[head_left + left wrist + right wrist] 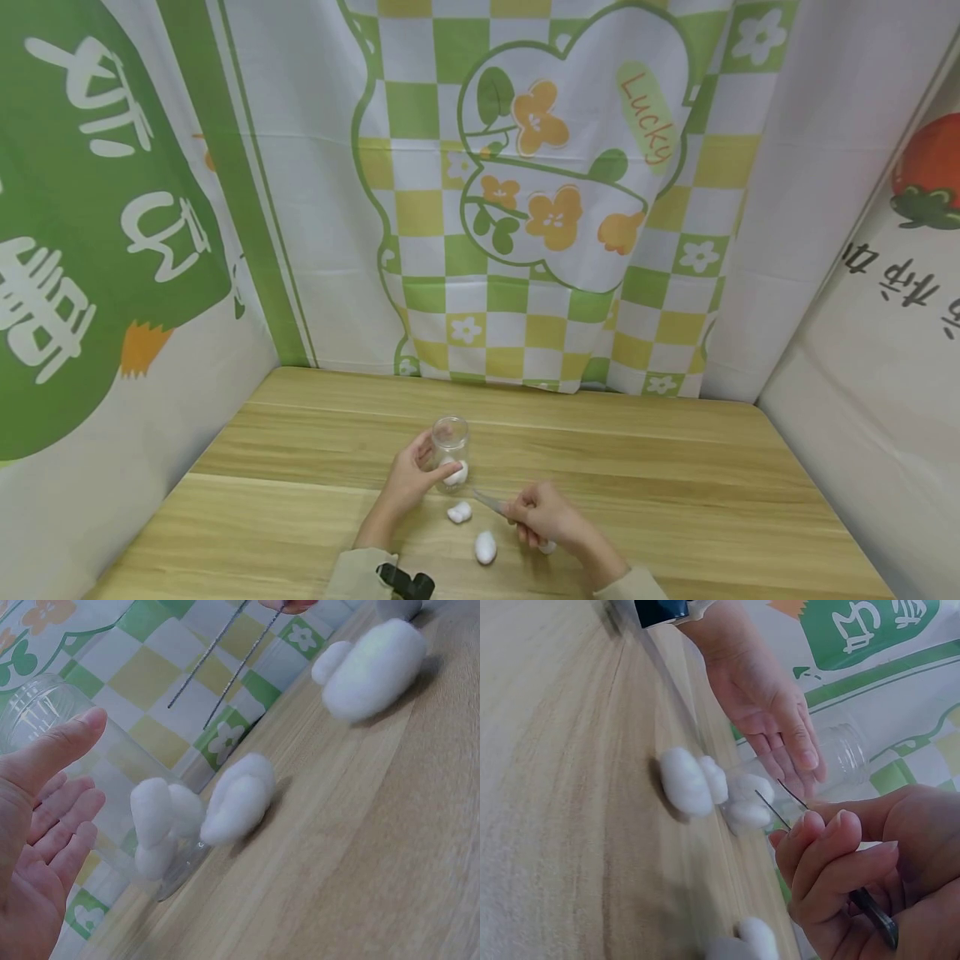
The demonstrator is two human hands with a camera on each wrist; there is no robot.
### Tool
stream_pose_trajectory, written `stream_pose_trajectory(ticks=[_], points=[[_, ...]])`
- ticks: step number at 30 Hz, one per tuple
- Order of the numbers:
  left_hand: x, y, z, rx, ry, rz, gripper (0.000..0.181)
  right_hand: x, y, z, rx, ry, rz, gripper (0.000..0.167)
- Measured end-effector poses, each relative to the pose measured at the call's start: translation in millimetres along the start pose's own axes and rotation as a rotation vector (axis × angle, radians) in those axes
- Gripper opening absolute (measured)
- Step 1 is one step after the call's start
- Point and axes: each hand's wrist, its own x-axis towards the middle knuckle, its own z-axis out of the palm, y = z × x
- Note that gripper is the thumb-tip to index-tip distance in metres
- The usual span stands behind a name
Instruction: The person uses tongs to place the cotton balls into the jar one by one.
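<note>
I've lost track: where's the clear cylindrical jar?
In the head view, the jar stands at the left hand, left of the thin metal tweezers, beyond a white lumpy cotton ball.

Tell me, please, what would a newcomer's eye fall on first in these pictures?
First, the bright checked cloth printed with "Lucky", hanging behind the table. Next, on the table, the clear jar with white fluffy balls inside; more lie in front of it. Thin tweezers in the right hand's grip point towards the jar.

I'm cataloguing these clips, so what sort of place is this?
Probably an indoor tabletop booth: a checkered cloth hangs behind a wood-grain table, with printed sheets at both sides.
</note>
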Motion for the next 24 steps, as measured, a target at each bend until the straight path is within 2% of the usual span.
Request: stream_pose_trajectory(ticks=[4, 11, 24], points=[[0.4, 0.1, 0.3, -0.005, 0.004, 0.001, 0.077, 0.0, 1.0, 2.5, 0.006, 0.007, 0.021, 0.033], [0.6, 0.4, 0.3, -0.009, 0.003, -0.001, 0.077, 0.2, 4.5, 3.1, 0.010, -0.008, 0.012, 0.032], [1.2, -0.9, 0.6, 0.014, 0.006, -0.022, 0.080, -0.5, 6.1, 9.3, -0.047, 0.012, 0.012, 0.038]])
